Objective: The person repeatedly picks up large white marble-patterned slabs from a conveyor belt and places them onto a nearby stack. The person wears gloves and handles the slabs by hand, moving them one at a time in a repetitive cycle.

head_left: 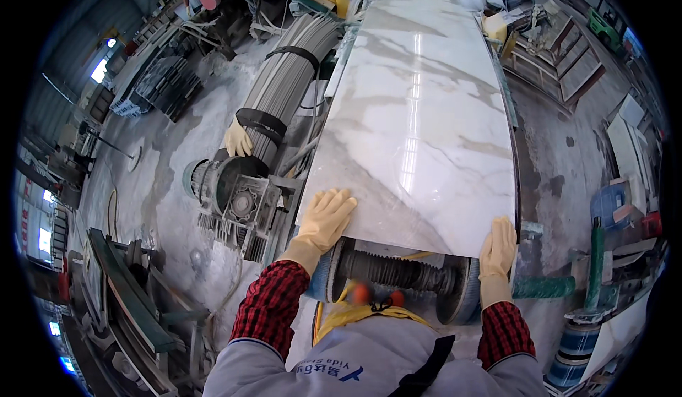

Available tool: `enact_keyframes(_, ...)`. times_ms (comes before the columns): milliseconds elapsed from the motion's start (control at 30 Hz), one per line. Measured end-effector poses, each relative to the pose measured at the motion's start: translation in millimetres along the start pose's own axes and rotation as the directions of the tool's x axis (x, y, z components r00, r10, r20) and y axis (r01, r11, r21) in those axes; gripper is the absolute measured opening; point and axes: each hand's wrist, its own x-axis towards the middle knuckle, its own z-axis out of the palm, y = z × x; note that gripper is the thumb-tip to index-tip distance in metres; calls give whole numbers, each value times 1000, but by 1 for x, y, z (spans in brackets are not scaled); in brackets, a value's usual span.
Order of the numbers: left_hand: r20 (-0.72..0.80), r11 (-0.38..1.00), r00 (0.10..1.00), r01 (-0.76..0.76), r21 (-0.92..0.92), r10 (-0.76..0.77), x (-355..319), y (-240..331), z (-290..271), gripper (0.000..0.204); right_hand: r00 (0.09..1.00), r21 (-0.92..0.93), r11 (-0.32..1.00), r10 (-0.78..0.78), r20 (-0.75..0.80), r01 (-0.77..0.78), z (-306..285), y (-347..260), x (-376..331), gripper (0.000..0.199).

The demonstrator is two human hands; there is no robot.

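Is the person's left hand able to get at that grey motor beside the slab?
Probably yes: the left hand lies flat on the marble slab corner, and the motor sits just beside it with nothing between.

Bright and even across the centre, dimmer toward the left. Daylight entering through windows [99, 70] at the far left, blown out to white. Long streak of glare down the polished marble slab [419, 113], with a second patch of sheen near its near edge. Soft shadow beneath the slab, over the roller [398, 273]. Strong fisheye bending of the slab's straight edges; black vignette filling all 4 corners. Centre sharp; rim smeared and soft, with bluish fringing at the left border. Slight motion blur on small orange parts [376, 296] at the bottom.
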Motion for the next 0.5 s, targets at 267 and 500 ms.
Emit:
enact_keyframes(267, 68, 935, 939, 325, 141, -337, 17, -4, 23, 60, 999, 15, 1000, -13, -30, 13, -8, -9, 3, 37)
enact_keyframes(500, 95, 913, 918, 365, 181, -385, 20, -2, 26, 65, 999, -8, 999, -38, -30, 38, -10, -8, 0, 35)
